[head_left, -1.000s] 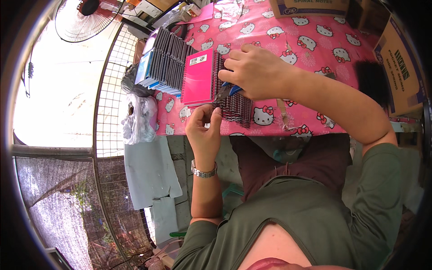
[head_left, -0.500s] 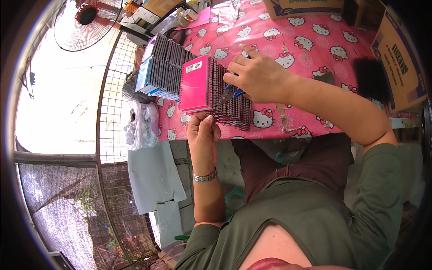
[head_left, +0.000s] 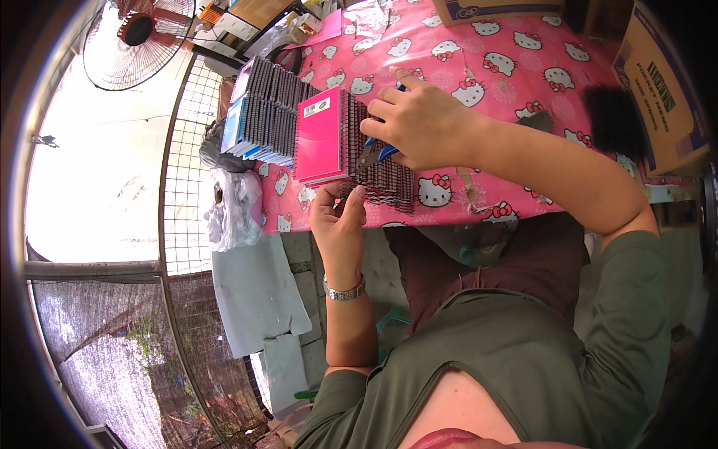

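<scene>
My right hand [head_left: 426, 123] is closed around blue-handled cutting pliers [head_left: 369, 157]. Their metal jaws lie beside the spiral binding along the right side of a pink notebook [head_left: 320, 138]. That notebook rests on top of a row of spiral notebooks [head_left: 389, 183], whose dark wire bindings show on the right. At the notebook's lower edge is my left hand [head_left: 338, 213], thumb and forefinger spread apart, fingertips touching or close to the edge. Behind to the left stand stacks of blue-covered spiral notebooks [head_left: 273, 105].
A pink patterned cloth [head_left: 516, 105] covers the table. Cardboard boxes [head_left: 662, 97] stand at the right and far side, near a dark bristly bundle [head_left: 613, 123]. A clear plastic bag [head_left: 232, 209] hangs at the left edge. A fan [head_left: 138, 30] stands at far left.
My left thumb has moved away from the forefinger, opening a gap at the notebook's edge. My right hand and the pliers have shifted slightly left. The whole view has moved a little.
</scene>
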Demonstrator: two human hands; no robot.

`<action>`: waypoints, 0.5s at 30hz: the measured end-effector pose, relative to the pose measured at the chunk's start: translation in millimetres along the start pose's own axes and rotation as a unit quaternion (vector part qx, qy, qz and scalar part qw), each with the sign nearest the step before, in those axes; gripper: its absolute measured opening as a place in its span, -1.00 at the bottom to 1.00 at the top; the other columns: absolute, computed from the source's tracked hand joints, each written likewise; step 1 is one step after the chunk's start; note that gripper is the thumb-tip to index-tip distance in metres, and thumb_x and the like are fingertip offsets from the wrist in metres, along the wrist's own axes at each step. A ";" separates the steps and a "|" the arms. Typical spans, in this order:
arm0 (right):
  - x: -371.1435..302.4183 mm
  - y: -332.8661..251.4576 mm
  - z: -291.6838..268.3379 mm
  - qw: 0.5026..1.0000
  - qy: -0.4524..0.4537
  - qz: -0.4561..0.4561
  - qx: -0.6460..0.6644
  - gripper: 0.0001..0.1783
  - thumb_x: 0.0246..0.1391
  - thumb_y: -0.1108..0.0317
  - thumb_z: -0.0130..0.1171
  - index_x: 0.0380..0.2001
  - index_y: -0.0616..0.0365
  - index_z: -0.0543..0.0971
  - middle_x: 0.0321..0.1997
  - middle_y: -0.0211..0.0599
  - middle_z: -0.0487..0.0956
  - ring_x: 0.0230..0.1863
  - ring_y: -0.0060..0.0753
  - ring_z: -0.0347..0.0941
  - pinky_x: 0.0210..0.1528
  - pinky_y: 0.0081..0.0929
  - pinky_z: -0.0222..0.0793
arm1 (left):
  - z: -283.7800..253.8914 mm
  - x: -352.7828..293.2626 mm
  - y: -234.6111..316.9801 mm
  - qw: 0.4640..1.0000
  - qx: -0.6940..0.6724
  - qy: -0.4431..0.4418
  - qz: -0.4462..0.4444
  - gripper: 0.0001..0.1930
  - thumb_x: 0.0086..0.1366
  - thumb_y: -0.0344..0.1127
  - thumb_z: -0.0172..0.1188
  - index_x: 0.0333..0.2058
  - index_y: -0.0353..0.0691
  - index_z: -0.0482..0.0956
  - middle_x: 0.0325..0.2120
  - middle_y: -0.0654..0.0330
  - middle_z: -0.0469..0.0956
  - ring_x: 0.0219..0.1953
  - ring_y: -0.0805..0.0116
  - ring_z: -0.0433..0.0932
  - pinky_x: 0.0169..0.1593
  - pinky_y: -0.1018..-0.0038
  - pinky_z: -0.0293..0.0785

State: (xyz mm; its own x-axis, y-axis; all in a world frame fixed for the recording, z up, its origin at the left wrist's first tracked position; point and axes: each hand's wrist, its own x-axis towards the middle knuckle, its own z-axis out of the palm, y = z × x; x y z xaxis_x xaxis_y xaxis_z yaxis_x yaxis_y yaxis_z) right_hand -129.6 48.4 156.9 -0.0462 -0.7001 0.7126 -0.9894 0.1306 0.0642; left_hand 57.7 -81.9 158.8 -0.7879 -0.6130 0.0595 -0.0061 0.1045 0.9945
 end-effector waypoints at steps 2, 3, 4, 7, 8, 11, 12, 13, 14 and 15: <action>4.4 -1.7 -0.5 1.000 -0.009 -0.015 -0.003 -0.72 -0.24 0.22 0.37 -0.40 0.02 0.55 -0.38 -0.35 0.58 -0.24 -0.31 0.56 -0.09 -0.23 0.44 | -2.4 0.8 -0.9 1.000 -0.009 -0.010 -0.002 -0.86 0.26 -0.47 0.29 -0.25 -0.28 0.51 -0.55 0.39 0.45 -0.61 0.70 0.30 -0.55 0.71 0.18; 6.6 -2.8 -0.7 0.999 -0.053 0.001 -0.005 -0.76 -0.20 0.24 0.33 -0.42 0.02 0.55 -0.40 -0.35 0.58 -0.25 -0.31 0.57 -0.09 -0.24 0.44 | -2.7 1.0 -1.1 1.000 -0.009 -0.010 0.000 -0.86 0.27 -0.47 0.29 -0.25 -0.28 0.51 -0.55 0.38 0.46 -0.61 0.70 0.29 -0.55 0.70 0.17; 8.5 -4.2 -0.7 0.995 -0.098 0.018 -0.006 -0.81 -0.16 0.26 0.30 -0.43 0.03 0.55 -0.43 -0.35 0.58 -0.27 -0.30 0.57 -0.10 -0.24 0.45 | -2.6 1.3 -1.5 1.000 -0.008 -0.010 0.001 -0.86 0.27 -0.47 0.29 -0.25 -0.28 0.51 -0.54 0.38 0.46 -0.61 0.70 0.29 -0.55 0.70 0.16; 10.7 -8.2 -4.7 0.983 -0.175 0.053 0.003 -0.92 -0.06 0.32 0.19 -0.47 0.05 0.56 -0.50 -0.35 0.57 -0.32 -0.30 0.58 -0.13 -0.26 0.46 | -6.8 2.1 -4.9 1.000 -0.018 -0.019 0.000 -0.88 0.27 -0.48 0.27 -0.26 -0.27 0.50 -0.55 0.38 0.46 -0.62 0.69 0.29 -0.56 0.69 0.15; 10.8 -8.7 -6.7 0.980 -0.190 0.063 0.009 -0.93 -0.03 0.33 0.16 -0.48 0.05 0.56 -0.52 -0.36 0.56 -0.34 -0.29 0.58 -0.14 -0.27 0.46 | -8.1 2.2 -5.4 0.999 -0.022 -0.024 0.000 -0.88 0.27 -0.49 0.27 -0.26 -0.27 0.50 -0.55 0.37 0.46 -0.62 0.68 0.29 -0.56 0.69 0.15; 1.3 -3.2 -0.6 0.992 -0.108 0.063 0.024 -0.93 -0.03 0.33 0.17 -0.46 0.05 0.56 -0.48 -0.36 0.57 -0.29 -0.30 0.58 -0.12 -0.27 0.46 | -6.8 0.2 -8.5 0.995 -0.089 0.000 -0.037 -0.92 0.30 -0.50 0.19 -0.25 -0.27 0.49 -0.53 0.35 0.42 -0.60 0.60 0.30 -0.52 0.63 0.19; -2.2 -0.3 1.3 0.996 -0.078 0.045 0.012 -0.92 -0.01 0.33 0.14 -0.44 0.05 0.57 -0.45 -0.36 0.59 -0.25 -0.29 0.59 -0.10 -0.24 0.46 | -6.7 -0.2 -8.5 0.993 -0.113 -0.002 -0.043 -0.91 0.30 -0.51 0.19 -0.24 -0.28 0.49 -0.51 0.34 0.43 -0.59 0.59 0.31 -0.51 0.62 0.21; -5.3 2.7 2.9 0.998 -0.049 0.026 -0.001 -0.90 0.02 0.32 0.11 -0.42 0.05 0.58 -0.42 -0.35 0.60 -0.21 -0.28 0.60 -0.08 -0.21 0.46 | -6.8 -1.0 -8.3 0.989 -0.138 -0.004 -0.048 -0.90 0.30 -0.51 0.19 -0.23 -0.28 0.48 -0.49 0.34 0.43 -0.58 0.58 0.33 -0.50 0.62 0.22; -6.9 3.5 3.0 1.000 -0.020 0.008 -0.013 -0.87 0.05 0.32 0.08 -0.41 0.06 0.59 -0.39 -0.35 0.62 -0.16 -0.27 0.61 -0.06 -0.18 0.46 | -6.5 -1.4 -9.0 0.985 -0.162 -0.006 -0.055 -0.90 0.30 -0.51 0.19 -0.23 -0.28 0.48 -0.48 0.33 0.44 -0.57 0.57 0.34 -0.49 0.61 0.24; -7.7 2.6 3.7 1.000 -0.018 0.000 -0.022 -0.87 0.05 0.32 0.07 -0.39 0.06 0.58 -0.38 -0.35 0.62 -0.14 -0.27 0.60 -0.03 -0.17 0.44 | -5.6 -1.2 -9.8 0.988 -0.147 -0.004 -0.052 -0.90 0.29 -0.51 0.19 -0.23 -0.28 0.48 -0.48 0.33 0.44 -0.57 0.57 0.34 -0.49 0.62 0.24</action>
State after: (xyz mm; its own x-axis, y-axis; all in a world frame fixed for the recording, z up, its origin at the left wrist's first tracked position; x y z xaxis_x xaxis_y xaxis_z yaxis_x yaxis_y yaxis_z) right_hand -132.4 51.5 149.0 -0.0527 -0.7243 0.6874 -0.9825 0.1608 0.0941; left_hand 62.2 -86.5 149.5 -0.7977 -0.6014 -0.0446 0.0900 -0.1918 0.9773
